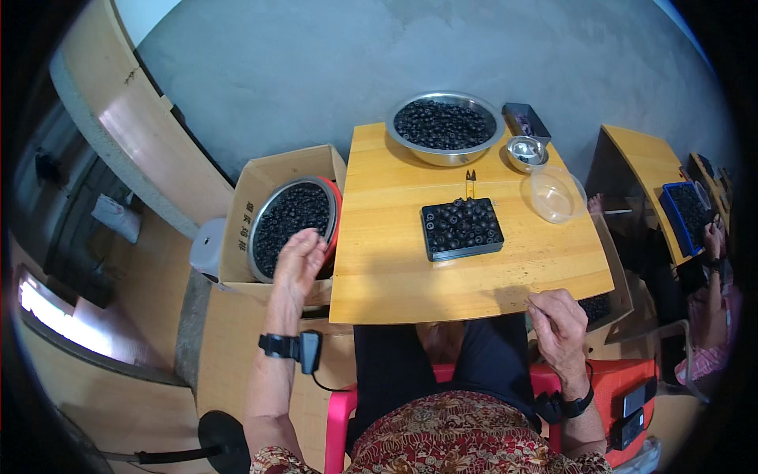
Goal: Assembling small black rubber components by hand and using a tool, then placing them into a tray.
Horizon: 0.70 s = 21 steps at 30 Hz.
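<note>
My left hand is over the right rim of a metal bowl of small black round pieces. Its fingers are drawn together, and what they hold, if anything, is hidden. At the table's front right edge, my right hand has its fingers curled in; whether something small is in them does not show. Between and beyond my hands, a dark rectangular tray on the table is heaped with the same kind of pieces. Yellow-and-black tweezers lie just behind it.
A large steel bowl of black pieces stands at the table's back. Beside it are a small metal bowl, a black box and a clear plastic bowl. A cardboard box surrounds the left bowl. Another person's hand is far right.
</note>
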Motion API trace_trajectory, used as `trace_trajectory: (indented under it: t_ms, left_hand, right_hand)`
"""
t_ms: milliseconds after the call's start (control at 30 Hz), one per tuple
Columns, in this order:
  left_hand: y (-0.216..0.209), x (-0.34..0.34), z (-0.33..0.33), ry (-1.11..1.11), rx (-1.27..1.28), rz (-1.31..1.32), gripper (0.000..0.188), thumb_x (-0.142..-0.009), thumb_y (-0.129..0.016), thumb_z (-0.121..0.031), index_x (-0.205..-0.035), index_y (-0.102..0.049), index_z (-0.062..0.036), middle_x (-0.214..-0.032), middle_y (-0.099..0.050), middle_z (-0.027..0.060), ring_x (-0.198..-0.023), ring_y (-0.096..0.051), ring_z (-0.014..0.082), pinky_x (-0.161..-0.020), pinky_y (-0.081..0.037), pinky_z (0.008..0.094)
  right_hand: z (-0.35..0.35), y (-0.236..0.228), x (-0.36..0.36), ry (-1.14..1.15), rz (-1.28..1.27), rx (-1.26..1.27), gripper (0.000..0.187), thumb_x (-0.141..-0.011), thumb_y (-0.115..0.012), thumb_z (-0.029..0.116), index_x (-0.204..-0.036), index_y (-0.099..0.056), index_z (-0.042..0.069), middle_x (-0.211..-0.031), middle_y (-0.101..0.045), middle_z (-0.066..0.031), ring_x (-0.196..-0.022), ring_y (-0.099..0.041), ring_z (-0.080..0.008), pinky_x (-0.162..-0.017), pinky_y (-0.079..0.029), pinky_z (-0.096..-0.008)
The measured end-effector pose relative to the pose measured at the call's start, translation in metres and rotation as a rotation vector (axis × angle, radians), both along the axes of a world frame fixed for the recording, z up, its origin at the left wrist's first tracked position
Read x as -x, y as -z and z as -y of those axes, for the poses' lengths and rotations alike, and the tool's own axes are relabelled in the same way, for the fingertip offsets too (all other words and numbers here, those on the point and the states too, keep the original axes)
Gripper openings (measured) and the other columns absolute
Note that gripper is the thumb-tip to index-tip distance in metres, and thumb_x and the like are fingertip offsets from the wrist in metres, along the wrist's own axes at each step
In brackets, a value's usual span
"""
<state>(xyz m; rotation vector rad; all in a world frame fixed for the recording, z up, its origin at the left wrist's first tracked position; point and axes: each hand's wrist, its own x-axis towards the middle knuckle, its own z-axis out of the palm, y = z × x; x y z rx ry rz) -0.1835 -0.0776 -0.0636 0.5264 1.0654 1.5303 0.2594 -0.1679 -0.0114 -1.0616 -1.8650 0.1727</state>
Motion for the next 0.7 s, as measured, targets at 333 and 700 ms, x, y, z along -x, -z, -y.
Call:
trace_trajectory:
  t_ms: [333,700]
  left_hand:
    - [-0.026,-0.01,-0.061,-0.17,-0.098,-0.844,0.034,-0.087,-0.066,-0.012,-0.118,-0.06,-0.0006,-0.104,-0.066,0.009,-0.093,-0.062,0.0162,-0.084,-0.048,0.0258]
    - [-0.031,-0.18,-0.122,0.493,-0.516,-1.271,0.028,-0.087,-0.055,-0.007,-0.112,-0.063,0.0034,-0.103,-0.067,0.0219,-0.095,-0.065,0.0353,-0.087,-0.05,0.0399]
  right_hand:
    - [-0.015,0.013,-0.002,0.035,-0.048,0.154,0.012,-0.077,-0.067,-0.004,-0.089,-0.067,-0.002,-0.079,-0.065,-0.0131,-0.07,-0.063,-0.0263,-0.062,-0.05,-0.0335]
    - [-0.024,0.043,-0.015,0.081,-0.223,0.438,0.011,-0.083,-0.066,0.003,-0.092,-0.067,-0.004,-0.074,-0.059,-0.0082,-0.065,-0.055,-0.0155,-0.059,-0.043,-0.0271]
